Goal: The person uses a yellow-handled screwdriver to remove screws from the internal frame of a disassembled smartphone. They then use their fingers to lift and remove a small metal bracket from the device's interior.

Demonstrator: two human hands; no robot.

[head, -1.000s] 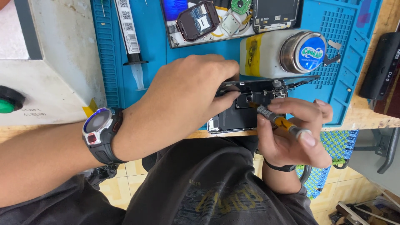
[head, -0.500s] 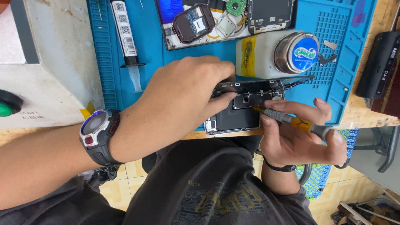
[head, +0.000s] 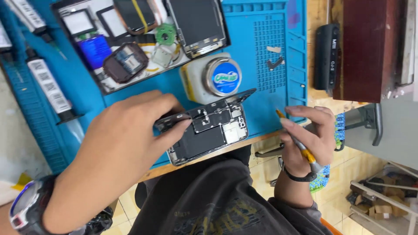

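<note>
An opened smartphone [head: 209, 135] lies on the blue work mat [head: 270, 65] at the table's front edge, its insides showing. Its dark screen panel [head: 204, 109] is tilted up along the far side. My left hand [head: 126, 139], with a wristwatch on the wrist, holds the phone by its left end, fingers on the raised panel. To the right of the phone, off the mat's edge, my right hand [head: 307, 139] grips a thin screwdriver [head: 298, 141] with a yellow-orange handle, its tip pointing up and left, clear of the phone.
A white round bottle with a blue-labelled cap [head: 213, 78] stands just behind the phone. A tray of phone parts [head: 139, 39] sits at the back. Glue syringes [head: 48, 87] lie at the left. A black box [head: 326, 56] and a brown box [head: 370, 48] stand at the right.
My right hand has drawn the screwdriver away from the phone to the right. The view has swung, and the phone's screen panel now stands lifted under my left hand.
</note>
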